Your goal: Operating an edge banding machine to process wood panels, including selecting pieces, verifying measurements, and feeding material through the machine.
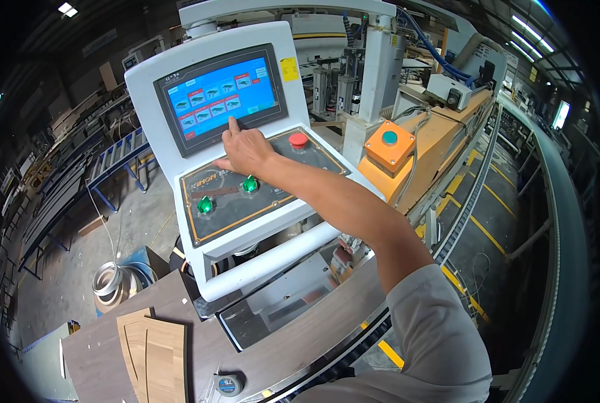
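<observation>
My right hand (245,149) reaches from the lower right across a white machine control console (212,287). Its index finger is stretched toward the lower edge of a blue touch screen (222,97), and the thumb points left. The other fingers look curled, and I see nothing held. Whether the fingertip touches the screen I cannot tell. Below the hand lies a dark button panel (273,176) with two green rotary knobs, one on the left (205,205) and one nearer the wrist (249,184). A red mushroom button (298,140) sits right of the hand. My left hand is out of view.
An orange box with a green button (389,138) stands right of the console. Wood panels (155,349) and a tape measure (228,383) lie on the brown surface in front. Edging rolls (112,281) stand on the floor at left, near a roller conveyor (118,158).
</observation>
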Motion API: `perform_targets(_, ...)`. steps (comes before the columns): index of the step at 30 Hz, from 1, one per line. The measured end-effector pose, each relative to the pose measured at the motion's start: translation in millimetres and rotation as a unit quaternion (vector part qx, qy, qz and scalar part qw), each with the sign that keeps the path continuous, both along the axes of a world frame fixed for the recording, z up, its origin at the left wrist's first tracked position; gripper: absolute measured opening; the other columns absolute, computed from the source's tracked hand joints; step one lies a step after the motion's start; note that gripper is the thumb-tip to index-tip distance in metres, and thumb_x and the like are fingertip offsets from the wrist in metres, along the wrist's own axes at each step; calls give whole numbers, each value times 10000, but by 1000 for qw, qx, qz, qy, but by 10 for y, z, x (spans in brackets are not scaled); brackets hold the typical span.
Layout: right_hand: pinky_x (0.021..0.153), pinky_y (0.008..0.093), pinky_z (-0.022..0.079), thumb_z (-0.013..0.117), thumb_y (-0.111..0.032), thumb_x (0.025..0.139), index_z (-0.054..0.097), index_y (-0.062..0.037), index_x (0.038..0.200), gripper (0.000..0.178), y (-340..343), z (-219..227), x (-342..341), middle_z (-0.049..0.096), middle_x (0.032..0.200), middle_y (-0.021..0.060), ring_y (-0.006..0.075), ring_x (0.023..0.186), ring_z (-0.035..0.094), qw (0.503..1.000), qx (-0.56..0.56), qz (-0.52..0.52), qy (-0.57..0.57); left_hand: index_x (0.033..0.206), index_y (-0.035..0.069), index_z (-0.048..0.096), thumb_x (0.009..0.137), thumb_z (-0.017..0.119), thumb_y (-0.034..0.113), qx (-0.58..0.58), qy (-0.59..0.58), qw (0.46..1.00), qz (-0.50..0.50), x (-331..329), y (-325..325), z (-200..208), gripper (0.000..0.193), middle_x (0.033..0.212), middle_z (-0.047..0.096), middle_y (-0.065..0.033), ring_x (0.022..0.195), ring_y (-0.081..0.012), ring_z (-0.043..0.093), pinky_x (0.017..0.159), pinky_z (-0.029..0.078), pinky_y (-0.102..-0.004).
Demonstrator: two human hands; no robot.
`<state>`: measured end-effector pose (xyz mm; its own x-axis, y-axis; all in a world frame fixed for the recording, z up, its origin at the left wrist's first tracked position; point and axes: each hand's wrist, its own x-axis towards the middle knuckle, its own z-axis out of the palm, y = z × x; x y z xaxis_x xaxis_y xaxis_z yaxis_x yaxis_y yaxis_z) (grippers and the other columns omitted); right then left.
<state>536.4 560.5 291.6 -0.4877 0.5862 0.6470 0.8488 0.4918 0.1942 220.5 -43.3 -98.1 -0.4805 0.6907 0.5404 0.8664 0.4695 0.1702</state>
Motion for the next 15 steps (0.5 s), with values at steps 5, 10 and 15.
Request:
perform_targets(5,599,378,571,689,-576,788,600,80,921,676,-3,16,-25,471,1306,420,339,689,705,1000,-7,4,-1,1249,10,523,971,293,614,101,175,973,-110,-165,61,29,704,1303,443,-269,1026,-369,534,793,506,-538)
perform_targets(10,584,383,570,665,-597,800,616,80,923,690,-37,49,76,462,1310,427,333,681,706,1000,-16,-9,-9,1238,12,526,971,310,599,128,187,965,-129,-102,133,183,680,1280,453,-255,985,-356,540,766,504,-524)
perform_targets(15,575,372,557,650,-624,795,629,89,979,737,100,-65,-85,458,1294,448,318,680,706,1000,7,2,-26,1196,20,536,977,366,538,-58,-161,984,51,418,154,584,588,1176,497,-205,853,-313,560,658,500,-465)
